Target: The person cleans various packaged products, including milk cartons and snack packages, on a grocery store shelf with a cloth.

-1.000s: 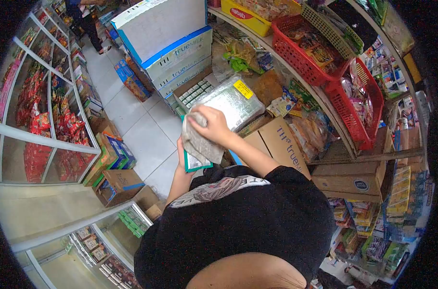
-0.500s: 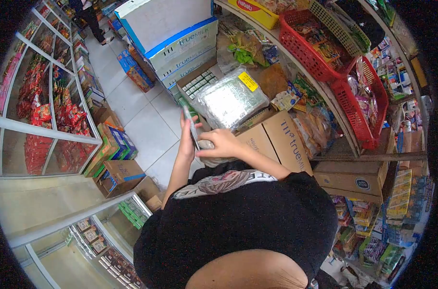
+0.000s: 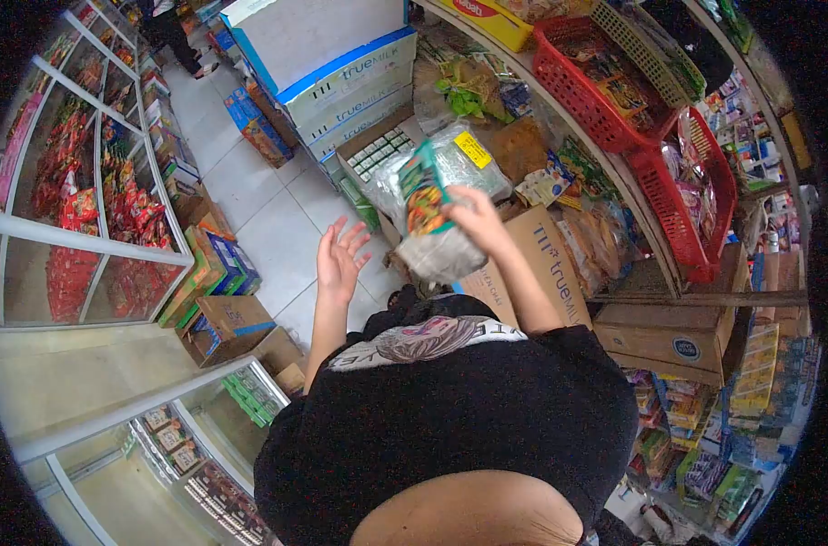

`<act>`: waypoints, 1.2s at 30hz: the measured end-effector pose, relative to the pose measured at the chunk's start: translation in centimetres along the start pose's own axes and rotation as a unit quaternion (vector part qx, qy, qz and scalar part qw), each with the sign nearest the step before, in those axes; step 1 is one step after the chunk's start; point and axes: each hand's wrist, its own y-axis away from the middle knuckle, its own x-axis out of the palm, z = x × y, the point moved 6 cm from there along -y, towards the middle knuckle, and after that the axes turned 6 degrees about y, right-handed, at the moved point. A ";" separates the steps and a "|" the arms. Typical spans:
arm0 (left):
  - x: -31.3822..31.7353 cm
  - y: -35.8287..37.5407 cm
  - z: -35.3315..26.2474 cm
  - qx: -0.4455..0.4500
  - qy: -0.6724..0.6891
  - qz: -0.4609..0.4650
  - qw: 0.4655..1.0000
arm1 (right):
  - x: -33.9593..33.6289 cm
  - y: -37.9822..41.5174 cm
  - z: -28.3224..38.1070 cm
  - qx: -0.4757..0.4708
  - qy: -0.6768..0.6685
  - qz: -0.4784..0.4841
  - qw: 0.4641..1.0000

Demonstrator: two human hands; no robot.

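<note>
My left hand (image 3: 341,259) is raised over the tiled floor, palm up with the fingers spread and nothing in it. My right hand (image 3: 473,218) grips a green packet (image 3: 423,193) with a food picture on its front. A greyish cloth-like bundle (image 3: 443,257) hangs just below the packet, close to the same hand; whether the fingers hold it too is hidden. Behind the packet lies a plastic-wrapped pack (image 3: 482,173) with a yellow label, beside an open box of small cartons (image 3: 378,153).
Stacked milk boxes (image 3: 355,82) stand ahead. Red baskets (image 3: 596,82) hang at the right above a brown carton (image 3: 550,264). Glass cabinets (image 3: 86,246) line the left. A person's legs (image 3: 170,41) show far back on the tiled floor (image 3: 291,227).
My hands have moved apart. The packet has swung to the right in my right hand, its printed front now showing. My left hand has let go of it and opened.
</note>
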 end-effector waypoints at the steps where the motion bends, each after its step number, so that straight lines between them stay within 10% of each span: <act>1: -0.4 0.2 0.3 -0.017 0.017 -0.003 1.000 | -1.9 0.0 1.0 -0.013 0.025 -0.097 0.995; 5: -2.0 0.6 0.8 -0.035 0.048 -0.018 0.998 | -7.9 -3.1 2.5 -0.086 -0.058 -0.059 0.993; 10: -3.1 0.9 0.4 -0.011 0.040 -0.035 0.999 | -20.7 -6.1 3.7 -0.211 0.013 -0.236 0.948; 12: -3.2 1.1 0.1 -0.004 0.024 -0.033 0.999 | -25.0 -6.7 3.9 -0.156 -0.119 -0.286 0.938; 17: -3.4 1.2 0.3 -0.004 0.025 -0.030 0.999 | -32.2 -6.9 -3.0 0.087 0.204 -0.322 0.920; 27: -2.3 0.1 2.3 -0.050 0.007 0.007 0.999 | -31.6 -4.8 -2.0 0.064 0.223 -0.322 0.918; 30: -2.1 -0.1 2.5 -0.053 0.012 0.004 0.998 | -32.2 -4.3 0.7 0.249 0.514 -0.360 0.738; 36: -2.6 0.4 2.7 -0.058 0.007 -0.006 0.998 | -37.5 -10.9 -1.1 0.225 0.616 -0.329 0.679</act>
